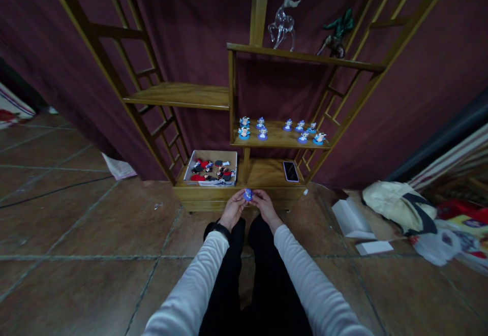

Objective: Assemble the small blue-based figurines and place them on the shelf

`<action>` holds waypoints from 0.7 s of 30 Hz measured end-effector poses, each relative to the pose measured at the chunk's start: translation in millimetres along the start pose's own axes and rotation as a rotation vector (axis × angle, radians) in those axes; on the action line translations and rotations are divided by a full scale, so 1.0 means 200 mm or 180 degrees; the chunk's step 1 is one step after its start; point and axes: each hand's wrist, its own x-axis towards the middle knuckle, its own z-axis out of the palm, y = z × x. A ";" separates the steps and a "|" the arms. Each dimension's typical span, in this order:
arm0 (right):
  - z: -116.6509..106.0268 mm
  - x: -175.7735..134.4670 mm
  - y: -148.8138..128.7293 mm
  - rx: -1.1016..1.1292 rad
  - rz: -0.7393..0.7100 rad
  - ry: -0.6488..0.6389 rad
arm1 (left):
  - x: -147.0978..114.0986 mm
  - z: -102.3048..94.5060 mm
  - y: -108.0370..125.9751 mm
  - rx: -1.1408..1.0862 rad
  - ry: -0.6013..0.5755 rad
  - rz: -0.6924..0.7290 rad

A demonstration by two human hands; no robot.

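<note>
Just before the brown wooden display shelf [177, 95], the small purple-and-blue figurine [248, 194] lies between left hand [234, 210] and right hand [266, 206], equally near, fingertips of both pinching it, its long axis apparently upright.

Wooden shelf unit [183, 94] as clock face: deer figure [283, 23] 1 o'clock, green statue [338, 33] 2, figurines [288, 124] 4, phone [291, 172] 5, open box [212, 155] 7.

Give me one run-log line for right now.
left hand: holding purple figurine | right hand: likewise | more figurines: on shelf | open box: left of phone
</note>
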 end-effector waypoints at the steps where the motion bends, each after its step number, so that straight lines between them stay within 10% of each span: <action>1: 0.00 0.00 0.00 -0.0003 0.0002 0.0001 | 0.00 0.00 0.00 -0.0017 0.0015 -0.0021; 21: -0.01 0.02 0.01 -0.0056 -0.0195 0.0253 | 0.01 0.00 -0.01 0.0023 0.0198 -0.0175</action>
